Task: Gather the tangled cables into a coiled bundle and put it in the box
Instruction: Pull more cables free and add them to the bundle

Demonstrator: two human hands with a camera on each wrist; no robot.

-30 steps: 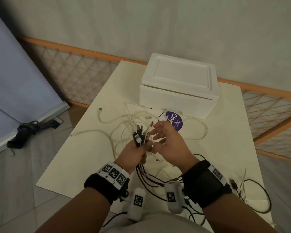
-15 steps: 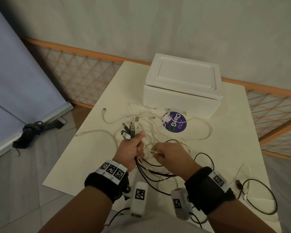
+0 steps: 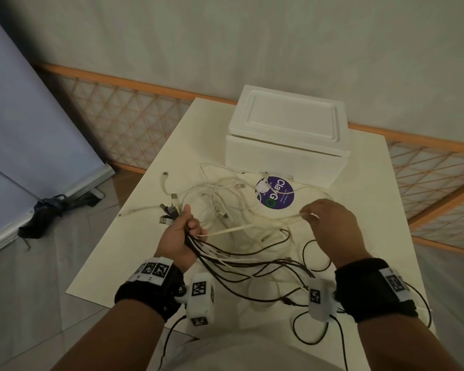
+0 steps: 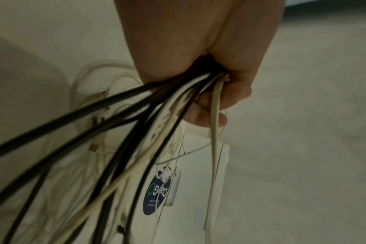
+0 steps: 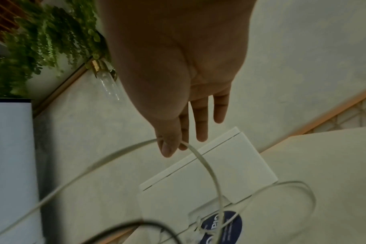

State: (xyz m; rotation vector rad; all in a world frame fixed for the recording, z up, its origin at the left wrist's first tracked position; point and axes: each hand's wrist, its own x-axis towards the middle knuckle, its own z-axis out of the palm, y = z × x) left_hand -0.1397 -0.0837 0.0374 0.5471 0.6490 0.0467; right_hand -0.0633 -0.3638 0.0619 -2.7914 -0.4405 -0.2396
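- Two hands are being held above the near half of the table [image 3: 381, 210], apart from each other, with one pale cable [image 3: 255, 227] being stretched between them along a left-to-right axis.
- Nearest, dark and pale cable lengths [image 3: 252, 266] are being trailed from under the left hand [image 3: 176, 243] toward the near table edge, some hanging off it.
- A bunch of cables is being gripped in the left hand's fist, fingers curled round it, the plug ends [image 3: 169, 212] sticking out past the thumb; in the left wrist view the strands [image 4: 148, 118] are fanning out below the fist.
- The pale cable is being pinched by the right hand [image 3: 330, 228] between thumb and forefinger, the other fingers [image 5: 201, 122] being kept straight and loose.
- Beyond the hands, the remaining white tangle [image 3: 220, 199] is lying on the table, nearer the left hand, beside a round purple sticker [image 3: 277, 195].
- Farthest, the white box [image 3: 287, 145] is standing behind the tangle with its lid seemingly on, slightly toward the right hand's side.
- By judgement, gathering is only partly done; the pinched cable would be brought leftward to the fist, and the lid would need lifting before anything goes in.
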